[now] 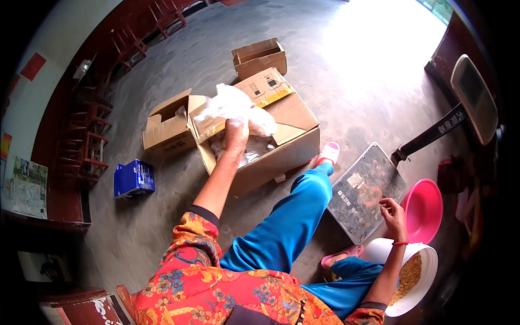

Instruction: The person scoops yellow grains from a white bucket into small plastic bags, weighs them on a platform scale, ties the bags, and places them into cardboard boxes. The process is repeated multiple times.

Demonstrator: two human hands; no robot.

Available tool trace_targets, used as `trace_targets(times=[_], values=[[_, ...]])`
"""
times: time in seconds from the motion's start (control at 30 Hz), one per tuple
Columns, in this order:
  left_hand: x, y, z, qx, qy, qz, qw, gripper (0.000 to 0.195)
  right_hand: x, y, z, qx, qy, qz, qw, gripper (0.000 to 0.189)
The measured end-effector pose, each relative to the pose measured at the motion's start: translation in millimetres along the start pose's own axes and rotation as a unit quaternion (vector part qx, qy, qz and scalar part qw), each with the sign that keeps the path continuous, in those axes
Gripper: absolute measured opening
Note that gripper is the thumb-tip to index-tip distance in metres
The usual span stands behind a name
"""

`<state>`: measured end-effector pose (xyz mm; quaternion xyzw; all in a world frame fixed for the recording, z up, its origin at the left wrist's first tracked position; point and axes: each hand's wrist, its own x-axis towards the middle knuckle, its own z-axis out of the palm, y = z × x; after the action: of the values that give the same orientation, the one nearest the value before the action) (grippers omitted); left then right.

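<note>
My left hand (237, 132) grips a bunched white, translucent plastic bag (231, 101) above a large open cardboard box (276, 158). Inside the box opening lies more clear plastic (254, 152), partly hidden by my wrist and the flaps. What the held bag contains, if anything, I cannot tell. My right hand (393, 215) hovers over the near right edge of a platform scale (365, 195), its fingers loosely bent and apart with nothing in them. Beside my right forearm a white bucket (426, 280) of golden grain-like material (408, 276) leans or lies tilted.
Smaller open cardboard boxes stand left (168, 138) and behind (262, 61) the large one. A blue carton (135, 178) sits on the concrete floor. A pink basin (424, 211) is right of the scale, whose display head (474, 99) rises on a post. Wooden chairs (95, 138) line the wall.
</note>
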<state>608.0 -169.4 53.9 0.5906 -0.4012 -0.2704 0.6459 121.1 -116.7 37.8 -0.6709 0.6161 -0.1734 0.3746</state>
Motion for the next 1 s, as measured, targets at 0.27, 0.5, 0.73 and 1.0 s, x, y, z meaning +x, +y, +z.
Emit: trace_targets(times=[0.27, 0.5, 0.73, 1.0], values=[[-32.6, -99.9, -77.8, 0.536, -0.15, -0.08, 0.827, 0.036, -2.4, -6.0, 4.4, -0.009, -0.038, 0.024, 0.999, 0.018], [-20.7, -90.5, -62.6, 0.515, -0.155, -0.203, 0.818, 0.042, -3.0, -7.7, 4.8, -0.022, -0.045, 0.021, 0.998, 0.018], [1.6, -141.8, -68.3, -0.205, 0.04, -0.245, 0.947, 0.019, -2.0, -15.9, 9.5, -0.051, -0.048, 0.024, 0.997, 0.017], [23.2, -155.9, -25.7, -0.462, 0.103, -0.177, 0.863, 0.026, -1.9, -7.1, 25.5, -0.066, -0.075, 0.036, 0.994, 0.017]])
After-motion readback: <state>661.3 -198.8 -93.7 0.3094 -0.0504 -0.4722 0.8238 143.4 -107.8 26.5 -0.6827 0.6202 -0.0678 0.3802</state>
